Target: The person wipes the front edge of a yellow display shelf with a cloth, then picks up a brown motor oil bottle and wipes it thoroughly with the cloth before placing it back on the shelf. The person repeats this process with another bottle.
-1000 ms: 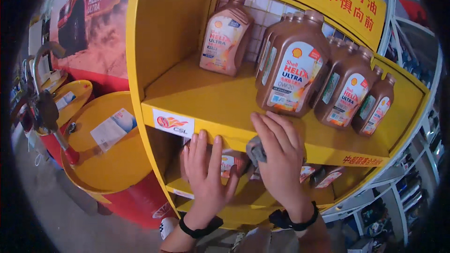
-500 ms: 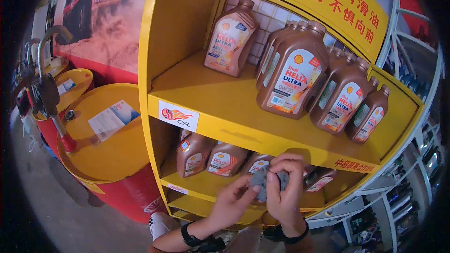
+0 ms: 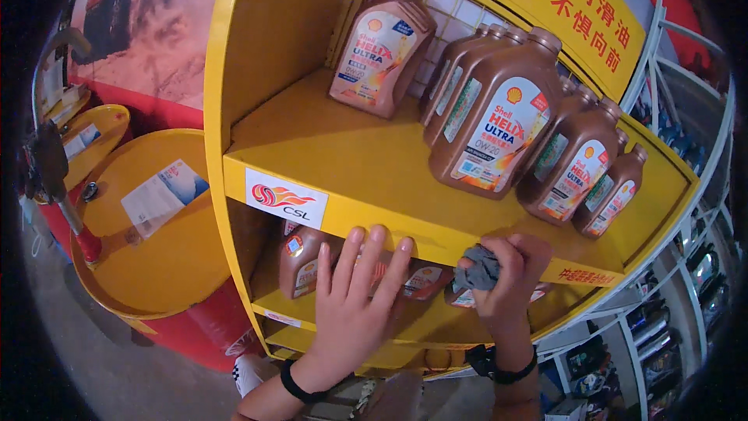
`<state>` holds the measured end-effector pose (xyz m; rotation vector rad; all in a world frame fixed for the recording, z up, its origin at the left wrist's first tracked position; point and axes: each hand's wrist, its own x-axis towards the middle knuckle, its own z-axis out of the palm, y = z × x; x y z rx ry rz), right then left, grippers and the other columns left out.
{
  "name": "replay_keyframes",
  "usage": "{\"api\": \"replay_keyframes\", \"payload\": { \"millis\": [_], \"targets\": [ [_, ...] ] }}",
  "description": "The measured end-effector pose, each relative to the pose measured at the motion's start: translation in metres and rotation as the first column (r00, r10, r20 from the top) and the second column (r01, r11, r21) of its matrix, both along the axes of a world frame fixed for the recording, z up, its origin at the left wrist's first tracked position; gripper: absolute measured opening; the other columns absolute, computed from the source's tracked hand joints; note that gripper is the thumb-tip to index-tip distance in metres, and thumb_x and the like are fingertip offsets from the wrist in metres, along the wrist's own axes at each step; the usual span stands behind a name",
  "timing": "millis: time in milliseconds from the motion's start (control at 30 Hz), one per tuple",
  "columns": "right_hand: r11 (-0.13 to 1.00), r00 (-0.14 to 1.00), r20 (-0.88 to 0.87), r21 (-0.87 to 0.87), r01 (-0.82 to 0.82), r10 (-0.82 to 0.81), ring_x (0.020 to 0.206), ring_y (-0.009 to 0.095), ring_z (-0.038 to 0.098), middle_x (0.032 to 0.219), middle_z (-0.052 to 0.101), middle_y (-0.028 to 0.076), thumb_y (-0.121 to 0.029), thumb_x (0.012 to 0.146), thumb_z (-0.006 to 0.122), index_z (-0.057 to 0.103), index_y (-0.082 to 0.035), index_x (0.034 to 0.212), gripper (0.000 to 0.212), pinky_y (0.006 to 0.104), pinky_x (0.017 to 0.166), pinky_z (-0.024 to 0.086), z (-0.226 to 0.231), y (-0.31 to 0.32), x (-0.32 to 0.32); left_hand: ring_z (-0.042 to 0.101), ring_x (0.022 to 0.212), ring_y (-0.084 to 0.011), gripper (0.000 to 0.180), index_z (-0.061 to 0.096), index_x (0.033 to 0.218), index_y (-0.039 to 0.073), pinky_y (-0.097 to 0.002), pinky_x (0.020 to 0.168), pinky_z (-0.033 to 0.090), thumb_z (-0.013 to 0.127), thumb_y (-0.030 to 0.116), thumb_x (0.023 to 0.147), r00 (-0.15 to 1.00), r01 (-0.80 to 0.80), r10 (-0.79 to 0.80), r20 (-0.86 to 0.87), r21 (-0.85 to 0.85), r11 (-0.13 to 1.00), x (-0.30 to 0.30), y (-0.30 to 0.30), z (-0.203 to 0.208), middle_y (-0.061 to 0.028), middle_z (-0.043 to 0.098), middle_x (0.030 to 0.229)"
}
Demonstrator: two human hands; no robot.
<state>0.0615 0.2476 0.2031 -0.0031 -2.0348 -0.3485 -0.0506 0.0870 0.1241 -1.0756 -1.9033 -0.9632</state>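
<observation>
My left hand (image 3: 352, 300) is open, with its fingers spread and their tips up against the front lip of the yellow shelf (image 3: 351, 214). A crumpled grey cloth (image 3: 477, 270) is bunched in my right hand (image 3: 514, 273), whose fingers close round it just at the same lip, further right. It cannot be made out whether the cloth presses on the lip. On the shelf above my hands stand a lone brown oil bottle (image 3: 382, 54) and a group of brown oil bottles (image 3: 499, 121). Lower-tier brown bottles (image 3: 300, 269) are partly hidden behind my hands.
A red drum with a yellow lid (image 3: 117, 226) stands left of the shelf, bearing a sheet of paper (image 3: 165, 196) and a hand pump (image 3: 78, 234). Another yellow-lidded drum (image 3: 97, 129) is behind it. White metal racks (image 3: 689, 288) with goods run along the right.
My hands have parted. The left let go of the cloth and spread out at the shelf lip; the right carried the cloth rightward and up to the lip. The view has shifted slightly.
</observation>
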Motion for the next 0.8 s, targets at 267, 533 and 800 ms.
{"api": "replay_keyframes", "payload": {
  "millis": [267, 533, 800],
  "targets": [
    [0.996, 0.989, 0.133, -0.059, -0.061, 0.069, 0.09, 0.031, 0.056, 0.094, 0.057, 0.008, -0.009, 0.066, 0.072, 0.062, -0.009, 0.098, 0.033, 0.045, 0.08, 0.044, 0.011, -0.018, -0.003, 0.041, 0.138, -0.0308, 0.067, 0.052, 0.143, 0.022, -0.0576, 0.112, 0.029, 0.073, 0.034, 0.081, 1.0, 0.002, -0.001, 0.017, -0.06, 0.998, -0.001, -0.008, 0.002, -0.0113, 0.045, 0.148],
    [0.975, 0.958, 0.178, -0.036, -0.22, 0.223, 0.093, 0.027, 0.057, 0.097, 0.059, 0.005, -0.01, 0.07, 0.073, 0.072, -0.011, 0.102, 0.032, 0.0429, 0.077, 0.047, 0.016, -0.029, -0.031, 0.039, 0.14, -0.0304, 0.067, 0.052, 0.144, 0.023, -0.0596, 0.113, 0.027, 0.071, 0.027, 0.08, 1.0, 0.007, -0.006, 0.01, -0.083, 0.997, -0.004, -0.007, -0.003, -0.0105, 0.043, 0.151],
    [0.991, 0.992, 0.093, 0.091, -0.098, 0.089, 0.092, 0.026, 0.056, 0.105, 0.057, 0.003, -0.009, 0.072, 0.076, 0.073, -0.01, 0.107, 0.035, 0.0389, 0.079, 0.044, -0.01, -0.012, -0.008, 0.036, 0.142, -0.0314, 0.07, 0.049, 0.146, 0.023, -0.061, 0.113, 0.026, 0.068, 0.016, 0.079, 0.999, 0.031, -0.031, 0.018, -0.055, 0.998, -0.006, -0.008, -0.003, -0.0107, 0.039, 0.154]
  ]
}}
